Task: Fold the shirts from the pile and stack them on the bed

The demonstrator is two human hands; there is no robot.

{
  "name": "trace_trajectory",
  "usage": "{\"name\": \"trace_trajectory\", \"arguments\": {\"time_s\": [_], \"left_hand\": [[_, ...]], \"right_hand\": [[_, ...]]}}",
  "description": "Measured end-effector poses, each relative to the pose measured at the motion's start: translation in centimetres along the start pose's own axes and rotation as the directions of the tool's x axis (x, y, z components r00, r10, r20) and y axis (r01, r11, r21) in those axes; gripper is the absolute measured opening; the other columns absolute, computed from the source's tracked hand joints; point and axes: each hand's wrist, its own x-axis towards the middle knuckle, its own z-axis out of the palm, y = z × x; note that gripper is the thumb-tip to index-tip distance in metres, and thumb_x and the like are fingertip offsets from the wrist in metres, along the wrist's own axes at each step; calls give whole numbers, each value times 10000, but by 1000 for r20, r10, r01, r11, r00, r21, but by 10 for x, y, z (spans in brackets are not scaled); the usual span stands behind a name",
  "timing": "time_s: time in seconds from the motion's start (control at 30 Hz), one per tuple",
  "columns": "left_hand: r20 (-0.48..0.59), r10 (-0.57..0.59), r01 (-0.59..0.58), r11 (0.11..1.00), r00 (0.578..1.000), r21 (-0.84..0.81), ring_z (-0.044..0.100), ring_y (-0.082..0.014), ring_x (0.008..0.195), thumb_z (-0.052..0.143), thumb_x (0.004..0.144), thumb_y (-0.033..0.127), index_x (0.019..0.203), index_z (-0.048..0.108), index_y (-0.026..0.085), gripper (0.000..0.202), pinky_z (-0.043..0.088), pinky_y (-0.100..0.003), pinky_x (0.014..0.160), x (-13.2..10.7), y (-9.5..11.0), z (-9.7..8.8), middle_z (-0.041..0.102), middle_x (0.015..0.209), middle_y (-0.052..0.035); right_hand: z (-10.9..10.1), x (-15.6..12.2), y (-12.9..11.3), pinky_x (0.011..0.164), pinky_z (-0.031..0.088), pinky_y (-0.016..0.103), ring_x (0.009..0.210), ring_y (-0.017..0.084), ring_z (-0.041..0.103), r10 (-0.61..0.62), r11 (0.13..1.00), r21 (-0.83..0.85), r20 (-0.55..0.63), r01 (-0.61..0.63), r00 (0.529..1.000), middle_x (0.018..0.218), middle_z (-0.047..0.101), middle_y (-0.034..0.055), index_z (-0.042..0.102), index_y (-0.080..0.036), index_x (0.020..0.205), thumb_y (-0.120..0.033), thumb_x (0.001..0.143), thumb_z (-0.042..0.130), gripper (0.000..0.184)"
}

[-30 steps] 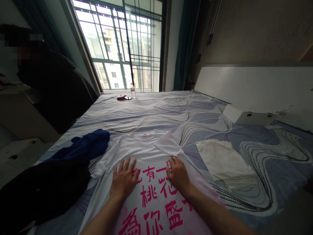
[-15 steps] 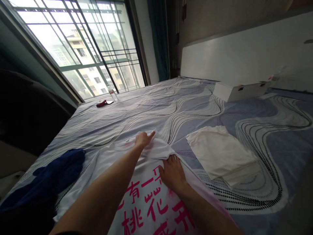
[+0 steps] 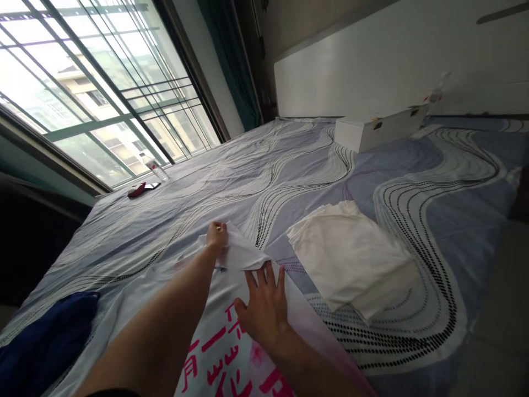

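Note:
A white T-shirt with pink printed characters (image 3: 215, 353) lies flat on the bed. My left hand (image 3: 216, 238) reaches across to the shirt's right shoulder and pinches the folded-in white sleeve (image 3: 242, 255). My right hand (image 3: 264, 309) lies flat on the shirt's chest with its fingers spread, just below that sleeve.
A folded white garment (image 3: 351, 256) lies to the right on the wavy-patterned bedsheet (image 3: 289, 176). A dark blue garment (image 3: 45, 342) is bunched at the left. A white box (image 3: 380, 129) sits by the headboard. A bottle (image 3: 157, 170) and a red object (image 3: 136, 191) stand near the window.
My left hand left the shirt's chest, reached to the right shoulder and closed on the folded sleeve. My right hand slid down slightly and spread flat. The view swung to the right.

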Motion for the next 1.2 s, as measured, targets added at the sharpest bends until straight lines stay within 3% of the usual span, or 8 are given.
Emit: {"name": "trace_trajectory", "arguments": {"time_s": [0.23,0.47,0.57,0.7,0.8,0.9,1.03,1.2], "left_hand": [[258,-49,42,999,965,33,652,-219,698,764,590,708,921,651,151,658,467,-295,570,-4,3,-24,663,729,-49],[490,-53,28,998,870,59,717,-250,771,864,512,589,911,703,160,608,579,-348,670,-22,0,-54,751,858,-108],[379,-28,-18,993,925,116,725,-318,874,804,625,552,941,717,138,528,586,-415,742,-28,-4,-57,754,935,-152],[116,117,-139,970,986,201,538,-412,1291,654,792,527,1300,597,137,643,480,-541,1001,-47,-10,-49,617,1336,-231],[148,475,-498,828,867,257,248,-315,1507,487,917,498,1493,417,246,633,296,-521,1182,-79,-25,-29,368,1602,-121],[282,572,-637,700,771,322,155,-292,1537,322,984,487,1538,352,274,595,195,-554,1216,-118,-53,-10,260,1654,-72],[231,409,-469,790,883,396,109,-257,1547,201,999,508,1578,241,323,609,123,-534,1232,-156,-113,-22,159,1679,-24],[16,93,-88,850,996,519,169,-289,1533,193,986,486,1577,259,268,634,177,-528,1208,-181,-231,-102,192,1674,-61]], "right_hand": [[-7,2,-3,1203,60,615,1462,372,285,8,994,110,-95,3,995,1439,540,163,584,-203,1322,-467,829,678,567],[-5,8,-2,1194,182,487,1231,254,561,135,957,287,-291,-48,947,1200,703,132,486,-124,1389,-209,849,621,563],[-7,10,1,1105,292,457,994,236,641,153,962,261,-295,-75,943,937,755,77,705,-192,1056,-221,899,589,197],[-14,12,3,945,384,401,882,222,615,144,974,211,-324,-77,935,759,717,46,727,-223,810,-274,926,582,193],[-14,11,4,1074,309,446,1220,253,524,-39,991,109,-292,73,956,1222,694,84,678,-236,1208,-302,933,571,302],[-7,9,7,1179,101,585,1453,310,274,-124,992,-29,-117,122,985,1537,453,126,478,-190,1461,-393,941,544,563],[2,6,10,1176,4,645,1488,330,192,-112,983,-144,2,111,994,1602,348,120,450,-174,1484,-449,962,462,590],[7,3,11,1169,22,659,1484,334,196,-113,960,-256,25,115,993,1615,324,99,431,-184,1501,-457,969,405,598]]}}
